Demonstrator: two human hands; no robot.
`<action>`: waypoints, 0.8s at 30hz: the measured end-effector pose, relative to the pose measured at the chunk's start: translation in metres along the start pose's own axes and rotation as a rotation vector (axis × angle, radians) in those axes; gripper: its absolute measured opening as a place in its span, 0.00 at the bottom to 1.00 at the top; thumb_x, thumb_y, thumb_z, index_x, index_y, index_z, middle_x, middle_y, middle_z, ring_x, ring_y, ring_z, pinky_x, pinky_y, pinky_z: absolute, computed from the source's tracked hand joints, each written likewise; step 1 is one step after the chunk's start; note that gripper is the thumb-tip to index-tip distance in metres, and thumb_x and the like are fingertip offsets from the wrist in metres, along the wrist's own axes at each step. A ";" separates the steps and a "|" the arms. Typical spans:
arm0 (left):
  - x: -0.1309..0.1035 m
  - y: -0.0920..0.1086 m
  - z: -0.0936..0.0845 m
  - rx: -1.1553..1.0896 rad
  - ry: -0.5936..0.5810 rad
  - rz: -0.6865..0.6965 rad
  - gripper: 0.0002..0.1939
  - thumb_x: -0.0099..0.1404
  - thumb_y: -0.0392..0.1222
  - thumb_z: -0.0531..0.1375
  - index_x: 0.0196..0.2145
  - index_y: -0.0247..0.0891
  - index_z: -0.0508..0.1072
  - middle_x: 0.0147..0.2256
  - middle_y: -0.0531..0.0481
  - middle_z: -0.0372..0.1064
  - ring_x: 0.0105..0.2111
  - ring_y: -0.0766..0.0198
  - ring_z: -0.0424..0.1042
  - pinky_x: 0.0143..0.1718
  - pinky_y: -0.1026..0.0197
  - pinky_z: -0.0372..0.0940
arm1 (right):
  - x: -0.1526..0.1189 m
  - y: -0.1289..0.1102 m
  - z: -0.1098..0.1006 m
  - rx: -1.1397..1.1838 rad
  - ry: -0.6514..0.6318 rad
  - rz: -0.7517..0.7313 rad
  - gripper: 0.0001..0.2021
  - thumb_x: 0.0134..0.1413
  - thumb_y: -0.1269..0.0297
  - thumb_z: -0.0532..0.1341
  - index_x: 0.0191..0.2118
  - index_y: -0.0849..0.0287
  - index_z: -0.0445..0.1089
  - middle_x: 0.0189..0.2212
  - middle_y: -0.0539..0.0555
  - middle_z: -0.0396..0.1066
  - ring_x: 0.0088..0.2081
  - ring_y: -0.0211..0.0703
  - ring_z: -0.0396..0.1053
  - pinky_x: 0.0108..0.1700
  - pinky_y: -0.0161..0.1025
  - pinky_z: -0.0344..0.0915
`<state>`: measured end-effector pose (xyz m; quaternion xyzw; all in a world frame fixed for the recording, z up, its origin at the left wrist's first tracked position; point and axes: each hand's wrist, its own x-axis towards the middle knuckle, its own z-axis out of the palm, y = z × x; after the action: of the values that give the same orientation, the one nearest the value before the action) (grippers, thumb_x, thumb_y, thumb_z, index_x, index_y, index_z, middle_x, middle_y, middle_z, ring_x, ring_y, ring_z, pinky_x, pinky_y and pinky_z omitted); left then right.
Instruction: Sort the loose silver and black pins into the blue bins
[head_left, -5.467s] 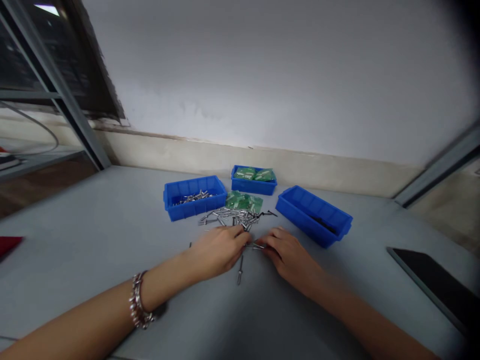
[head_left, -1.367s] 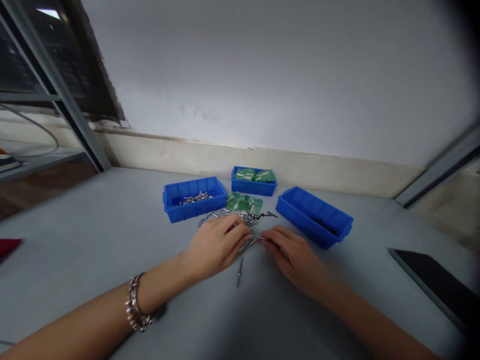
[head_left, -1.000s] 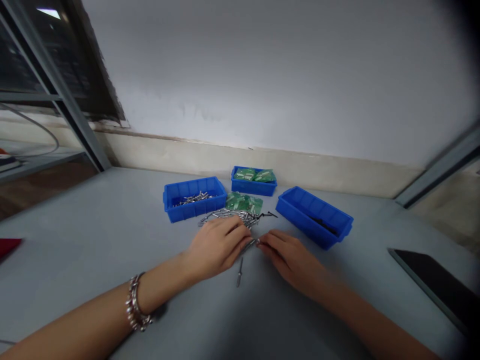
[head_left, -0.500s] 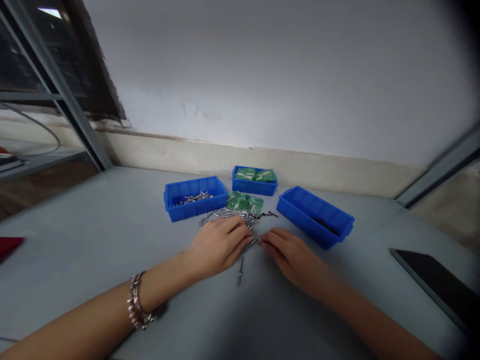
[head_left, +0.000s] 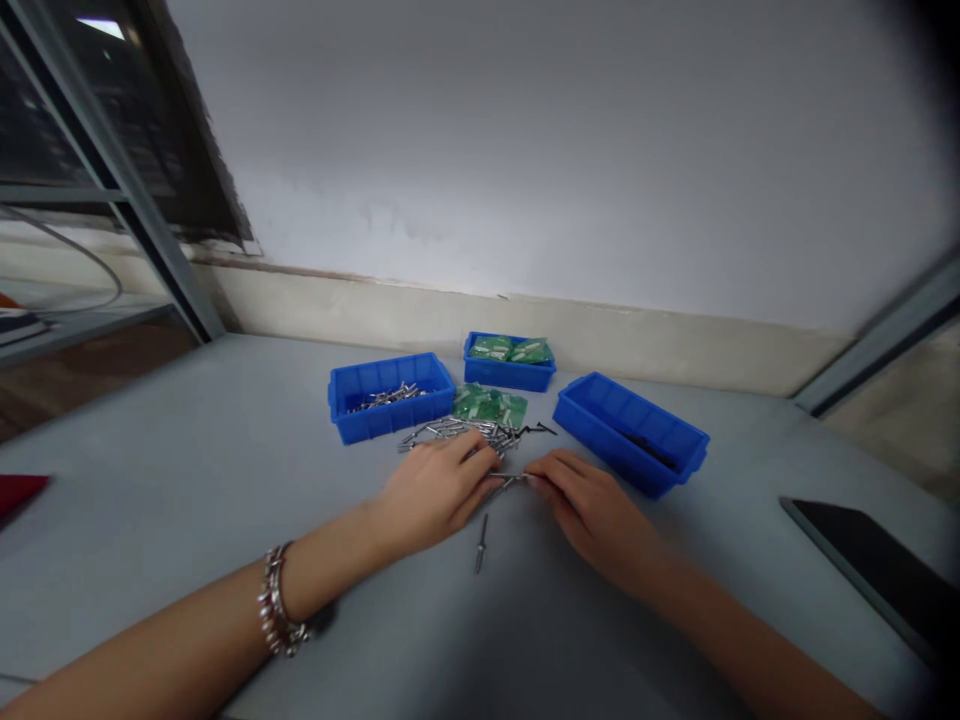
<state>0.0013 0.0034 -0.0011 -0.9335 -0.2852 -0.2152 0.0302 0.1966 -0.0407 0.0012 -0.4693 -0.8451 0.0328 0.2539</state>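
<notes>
My left hand [head_left: 435, 492] is closed in a pinch on one end of a thin metal rivet [head_left: 511, 476], beside a pile of silver metal pieces [head_left: 459, 429]. On the rivet's other end, the fingertips of my right hand [head_left: 592, 510] are pressed together. Another metal piece seems to lie under the held one, partly hidden. A single loose rivet [head_left: 481, 545] rests on the grey table just in front of the hands. Several black screws [head_left: 536, 429] lie at the right edge of the pile.
Behind the pile lies a green bag [head_left: 489, 404]. Around it stand a blue bin of metal pieces [head_left: 391, 416], a blue bin with green bags [head_left: 510, 375] and a blue bin with dark pieces [head_left: 622, 450]. A dark tablet-like object [head_left: 870, 570] lies at the right.
My right hand has shifted slightly right, away from my left hand. The metal piece between them now lies more level, and more of it shows.
</notes>
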 end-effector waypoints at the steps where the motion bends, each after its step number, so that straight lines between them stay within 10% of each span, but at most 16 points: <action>1: 0.000 0.000 0.000 -0.002 0.014 0.010 0.14 0.68 0.43 0.45 0.36 0.35 0.67 0.32 0.48 0.63 0.28 0.64 0.64 0.26 0.63 0.61 | 0.000 0.000 0.000 -0.005 -0.002 0.005 0.11 0.60 0.70 0.47 0.36 0.59 0.66 0.31 0.55 0.70 0.34 0.44 0.67 0.37 0.42 0.66; 24: 0.000 0.000 0.002 0.002 0.091 -0.005 0.13 0.68 0.42 0.45 0.34 0.35 0.66 0.32 0.48 0.62 0.29 0.64 0.65 0.27 0.62 0.63 | -0.001 -0.002 0.001 0.030 -0.015 0.011 0.11 0.60 0.69 0.47 0.34 0.59 0.66 0.31 0.55 0.68 0.35 0.44 0.66 0.37 0.41 0.64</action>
<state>0.0022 0.0034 -0.0026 -0.9220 -0.2861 -0.2572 0.0434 0.1949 -0.0426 0.0001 -0.4699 -0.8437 0.0506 0.2546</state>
